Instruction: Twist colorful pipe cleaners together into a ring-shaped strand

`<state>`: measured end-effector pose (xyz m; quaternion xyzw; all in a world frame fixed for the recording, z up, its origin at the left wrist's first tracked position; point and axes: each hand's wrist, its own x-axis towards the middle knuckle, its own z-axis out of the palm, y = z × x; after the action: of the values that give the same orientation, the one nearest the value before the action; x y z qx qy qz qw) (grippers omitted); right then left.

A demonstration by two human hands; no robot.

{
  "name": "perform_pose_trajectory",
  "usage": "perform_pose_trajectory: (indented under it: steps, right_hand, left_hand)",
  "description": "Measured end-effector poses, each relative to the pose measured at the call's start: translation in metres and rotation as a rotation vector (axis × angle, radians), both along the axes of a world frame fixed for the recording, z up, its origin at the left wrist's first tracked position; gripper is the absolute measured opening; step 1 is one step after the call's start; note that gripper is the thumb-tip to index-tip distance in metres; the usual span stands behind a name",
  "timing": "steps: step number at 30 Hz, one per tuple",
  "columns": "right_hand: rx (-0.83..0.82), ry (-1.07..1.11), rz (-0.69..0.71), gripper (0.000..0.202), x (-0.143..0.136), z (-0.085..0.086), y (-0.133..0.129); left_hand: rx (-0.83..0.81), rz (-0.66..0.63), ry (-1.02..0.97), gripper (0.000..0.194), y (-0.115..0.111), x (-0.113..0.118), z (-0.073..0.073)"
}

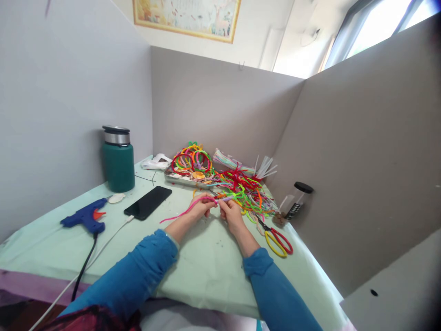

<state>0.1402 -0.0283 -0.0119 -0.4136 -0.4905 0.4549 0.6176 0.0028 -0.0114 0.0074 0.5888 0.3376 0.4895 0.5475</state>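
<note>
My left hand (pixel 203 208) is closed, thumb and fingers pinching a pink pipe cleaner (pixel 179 216) whose loose end trails left over the wrist. Close beside it, my right hand (pixel 230 212) is also closed, its fingertips meeting the left ones at a short lilac pipe cleaner piece (pixel 228 199). The exact join between the two pieces is hidden by the fingers. Just beyond the hands lies a tangled heap of coloured pipe cleaners (pixel 241 184). Scissors (pixel 278 241) with one red and one yellow handle rest to the right of my right hand.
A metal tray (pixel 186 182) holds pipe-cleaner rings and small pieces. On the left are a green bottle (pixel 119 165), a phone (pixel 149 202) with a white cable, and a blue glue gun (pixel 86 218). A clear black-lidded jar (pixel 294 202) leans by the right partition (pixel 361 151).
</note>
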Motion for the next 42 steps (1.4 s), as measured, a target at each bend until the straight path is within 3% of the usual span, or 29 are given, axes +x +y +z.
perform_pose_trajectory:
  steps: [7,16,25,34,42]
  right_hand:
    - [0.019,-0.066,0.029,0.032,-0.003,0.002,-0.003]
    - [0.007,-0.030,0.019,0.031,-0.003,0.001,-0.002]
    - [-0.004,0.018,0.082,0.031,0.002,0.003,-0.003]
    - [0.031,0.027,0.101,0.028,0.001,0.003,-0.004]
    - [0.027,0.004,0.087,0.029,0.001,0.002,-0.003]
  left_hand:
    - [0.018,-0.007,-0.006,0.028,0.003,0.000,-0.002]
    - [-0.001,0.020,0.064,0.026,-0.003,-0.002,0.005]
    - [-0.045,-0.141,-0.035,0.037,0.004,-0.007,-0.002]
    - [-0.135,-0.116,-0.039,0.040,0.004,-0.005,-0.001]
    - [-0.114,-0.129,-0.051,0.041,0.002,-0.006,0.000]
